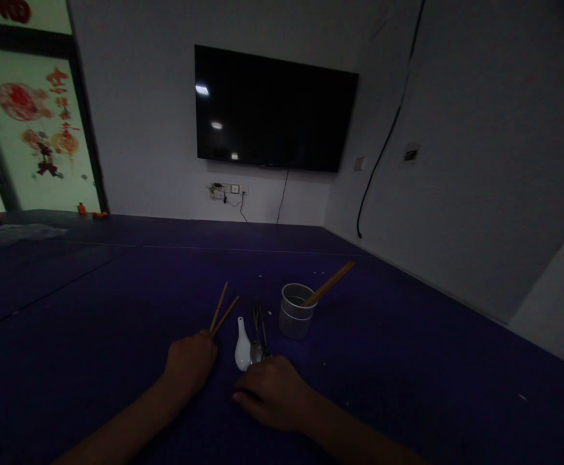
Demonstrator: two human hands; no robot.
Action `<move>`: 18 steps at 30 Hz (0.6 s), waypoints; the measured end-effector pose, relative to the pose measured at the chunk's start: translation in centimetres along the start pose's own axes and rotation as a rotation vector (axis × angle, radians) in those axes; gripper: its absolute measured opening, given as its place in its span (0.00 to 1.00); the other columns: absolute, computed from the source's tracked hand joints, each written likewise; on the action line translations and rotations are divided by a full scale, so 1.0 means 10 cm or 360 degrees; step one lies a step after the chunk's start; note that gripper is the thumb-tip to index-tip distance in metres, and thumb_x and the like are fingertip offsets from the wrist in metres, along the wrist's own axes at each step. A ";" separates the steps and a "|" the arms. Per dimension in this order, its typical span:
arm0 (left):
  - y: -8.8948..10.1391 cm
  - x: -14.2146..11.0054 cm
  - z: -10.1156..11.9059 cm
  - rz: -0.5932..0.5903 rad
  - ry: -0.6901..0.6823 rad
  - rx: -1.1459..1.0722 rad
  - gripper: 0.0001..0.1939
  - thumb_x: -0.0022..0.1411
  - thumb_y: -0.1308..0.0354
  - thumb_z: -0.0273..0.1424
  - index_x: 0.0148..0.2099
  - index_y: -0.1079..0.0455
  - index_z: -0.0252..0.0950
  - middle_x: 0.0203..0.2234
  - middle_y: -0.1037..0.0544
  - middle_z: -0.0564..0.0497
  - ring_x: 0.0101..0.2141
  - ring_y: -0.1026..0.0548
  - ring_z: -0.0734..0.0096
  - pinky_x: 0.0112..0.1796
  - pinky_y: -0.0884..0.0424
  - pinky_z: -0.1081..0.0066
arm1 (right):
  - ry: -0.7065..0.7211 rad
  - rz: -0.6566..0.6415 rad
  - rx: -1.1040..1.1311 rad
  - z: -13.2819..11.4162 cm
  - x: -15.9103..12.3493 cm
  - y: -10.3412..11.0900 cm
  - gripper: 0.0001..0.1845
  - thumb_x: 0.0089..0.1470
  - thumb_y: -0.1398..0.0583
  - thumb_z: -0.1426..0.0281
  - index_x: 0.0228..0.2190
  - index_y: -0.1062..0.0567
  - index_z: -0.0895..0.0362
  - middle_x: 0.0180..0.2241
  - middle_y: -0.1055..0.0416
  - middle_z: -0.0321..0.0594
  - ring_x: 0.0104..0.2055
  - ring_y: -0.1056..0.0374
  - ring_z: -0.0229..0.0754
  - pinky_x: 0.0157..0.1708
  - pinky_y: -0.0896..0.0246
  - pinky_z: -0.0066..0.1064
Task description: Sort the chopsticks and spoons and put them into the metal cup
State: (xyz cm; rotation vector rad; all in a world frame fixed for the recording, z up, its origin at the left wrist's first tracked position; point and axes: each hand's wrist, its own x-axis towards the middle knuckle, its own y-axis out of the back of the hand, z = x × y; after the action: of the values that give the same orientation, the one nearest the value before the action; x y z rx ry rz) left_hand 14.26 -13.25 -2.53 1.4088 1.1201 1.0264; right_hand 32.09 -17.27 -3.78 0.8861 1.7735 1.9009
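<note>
My left hand (190, 365) is closed round a pair of wooden chopsticks (222, 312), whose tips point up and away from me. My right hand (271, 391) lies on the purple table with its fingers curled over the near ends of some metal utensils (259, 332). A white ceramic spoon (242, 345) lies on the table between the two hands, touching neither that I can tell. Just beyond the right hand stands a grey metal cup (295, 311) with another pair of chopsticks (331, 282) leaning out of it to the right.
The purple table (117, 303) runs far to the left and back to the white walls. A dark television (272, 110) hangs on the far wall above a socket with cables. A window with red decorations (35, 129) is at the left.
</note>
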 end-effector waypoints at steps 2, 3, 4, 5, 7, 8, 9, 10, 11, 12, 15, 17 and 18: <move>-0.01 0.01 -0.03 0.0031 0.0039 -0.0015 0.18 0.61 0.60 0.21 0.42 0.29 0.27 0.32 0.22 0.34 0.36 0.22 0.53 0.34 0.28 0.61 | 0.0004 0.0010 0.0001 0.00 0.00 -0.01 0.14 0.60 0.49 0.64 0.35 0.25 0.55 0.31 0.24 0.38 0.33 0.28 0.40 0.29 0.43 0.27; -0.01 0.02 -0.04 0.0058 0.0059 -0.0027 0.17 0.62 0.60 0.21 0.42 0.30 0.27 0.32 0.22 0.35 0.35 0.22 0.54 0.34 0.28 0.62 | 0.0011 0.0016 0.0009 0.00 0.00 -0.02 0.14 0.60 0.49 0.64 0.35 0.25 0.55 0.31 0.24 0.38 0.33 0.28 0.40 0.29 0.43 0.27; -0.01 0.03 -0.05 0.0092 0.0076 -0.0043 0.17 0.62 0.61 0.21 0.42 0.30 0.27 0.31 0.22 0.35 0.35 0.22 0.54 0.33 0.28 0.62 | 0.0014 0.0027 0.0023 0.00 0.00 -0.03 0.14 0.60 0.49 0.64 0.35 0.25 0.55 0.31 0.24 0.38 0.33 0.28 0.40 0.29 0.42 0.27; -0.01 0.04 -0.07 0.0133 0.0093 -0.0065 0.17 0.64 0.62 0.23 0.42 0.31 0.28 0.30 0.22 0.36 0.34 0.21 0.55 0.32 0.28 0.62 | 0.0012 0.0046 0.0046 0.00 0.00 -0.04 0.14 0.59 0.49 0.64 0.35 0.25 0.55 0.31 0.24 0.39 0.32 0.28 0.40 0.29 0.42 0.27; -0.02 0.07 -0.09 0.0234 0.0131 -0.0124 0.18 0.66 0.64 0.27 0.42 0.33 0.29 0.27 0.22 0.39 0.31 0.21 0.56 0.30 0.28 0.63 | -0.0035 0.0148 0.0126 0.01 -0.01 -0.08 0.14 0.59 0.49 0.65 0.36 0.25 0.55 0.31 0.23 0.39 0.32 0.28 0.40 0.30 0.41 0.27; -0.04 0.08 -0.11 0.0302 0.0128 -0.0159 0.18 0.67 0.66 0.30 0.42 0.34 0.30 0.25 0.23 0.41 0.29 0.22 0.57 0.28 0.29 0.65 | -0.0087 0.0246 0.0189 0.01 -0.01 -0.09 0.14 0.59 0.49 0.65 0.37 0.24 0.55 0.32 0.23 0.40 0.32 0.28 0.40 0.31 0.41 0.27; -0.06 0.09 -0.12 0.0386 0.0095 -0.0192 0.19 0.68 0.67 0.32 0.42 0.35 0.31 0.24 0.24 0.43 0.27 0.22 0.59 0.27 0.29 0.66 | -0.0152 0.0369 0.0266 0.02 -0.01 -0.11 0.15 0.59 0.49 0.65 0.39 0.24 0.55 0.33 0.23 0.40 0.32 0.28 0.40 0.31 0.40 0.28; -0.09 0.10 -0.12 0.0485 0.0021 -0.0217 0.20 0.69 0.68 0.33 0.41 0.36 0.32 0.23 0.24 0.45 0.26 0.23 0.61 0.26 0.30 0.68 | -0.0220 0.0498 0.0356 0.03 -0.01 -0.12 0.16 0.59 0.48 0.64 0.41 0.25 0.55 0.33 0.23 0.41 0.32 0.29 0.39 0.32 0.40 0.28; -0.12 0.10 -0.13 0.0599 -0.0102 -0.0234 0.20 0.69 0.68 0.33 0.40 0.36 0.33 0.22 0.25 0.46 0.25 0.24 0.63 0.26 0.31 0.69 | -0.0288 0.0621 0.0458 0.03 -0.01 -0.13 0.17 0.59 0.48 0.63 0.44 0.26 0.55 0.32 0.24 0.41 0.30 0.29 0.39 0.31 0.40 0.28; -0.16 0.10 -0.12 0.0716 -0.0265 -0.0240 0.20 0.69 0.68 0.34 0.38 0.37 0.34 0.22 0.25 0.47 0.24 0.24 0.65 0.26 0.31 0.70 | -0.0353 0.0725 0.0571 0.03 -0.02 -0.14 0.19 0.58 0.47 0.62 0.48 0.28 0.56 0.30 0.24 0.40 0.28 0.31 0.38 0.30 0.40 0.28; -0.26 0.07 -0.08 0.0983 -0.0815 -0.0201 0.20 0.69 0.69 0.33 0.34 0.37 0.35 0.21 0.26 0.49 0.23 0.27 0.68 0.27 0.32 0.71 | -0.0486 0.0895 0.0974 0.03 -0.03 -0.12 0.27 0.57 0.47 0.57 0.54 0.34 0.57 0.22 0.31 0.33 0.21 0.38 0.35 0.23 0.44 0.26; -0.28 0.05 -0.03 0.1029 -0.1067 -0.0167 0.21 0.69 0.69 0.32 0.32 0.37 0.36 0.20 0.28 0.49 0.23 0.28 0.69 0.27 0.32 0.71 | -0.0537 0.0966 0.1238 0.02 -0.02 -0.10 0.28 0.57 0.47 0.55 0.54 0.35 0.58 0.20 0.34 0.31 0.20 0.41 0.34 0.21 0.47 0.24; -0.28 0.03 0.00 0.1018 -0.1143 -0.0148 0.21 0.69 0.69 0.32 0.32 0.37 0.36 0.20 0.28 0.49 0.22 0.29 0.69 0.27 0.32 0.71 | -0.0557 0.0997 0.1339 0.00 -0.02 -0.08 0.28 0.57 0.47 0.54 0.53 0.34 0.58 0.20 0.35 0.31 0.20 0.41 0.34 0.20 0.48 0.24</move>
State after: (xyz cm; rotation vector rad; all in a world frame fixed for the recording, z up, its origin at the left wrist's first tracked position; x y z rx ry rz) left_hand 13.99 -12.77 -5.27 1.8936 0.0893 0.8509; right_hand 32.12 -17.29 -4.61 2.1144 2.2262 1.0766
